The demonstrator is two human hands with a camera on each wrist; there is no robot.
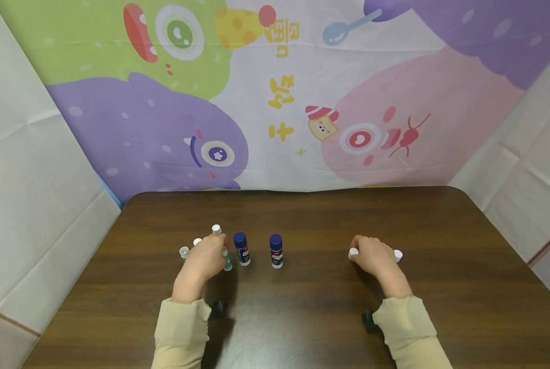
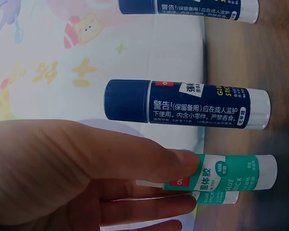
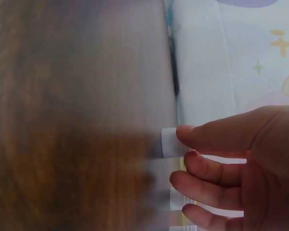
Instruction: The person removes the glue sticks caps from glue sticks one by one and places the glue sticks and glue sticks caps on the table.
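In the left wrist view, 1 blue glue stick point(image 2: 192, 8) is cut off above; the left hand point(image 2: 62, 168) partly hides 1 green glue stick point(image 2: 245, 173). In the right wrist view, the table point(image 3: 62, 183) is blurred.

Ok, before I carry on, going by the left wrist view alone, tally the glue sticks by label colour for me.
Blue glue sticks: 2
Green glue sticks: 2, one partly hidden behind the other
Total: 4

Brown wood-grain table point(image 1: 311, 318), cartoon-monster backdrop point(image 1: 265, 171) with yellow characters point(image 1: 281, 132), pale creased sheets point(image 1: 30, 164) at both sides
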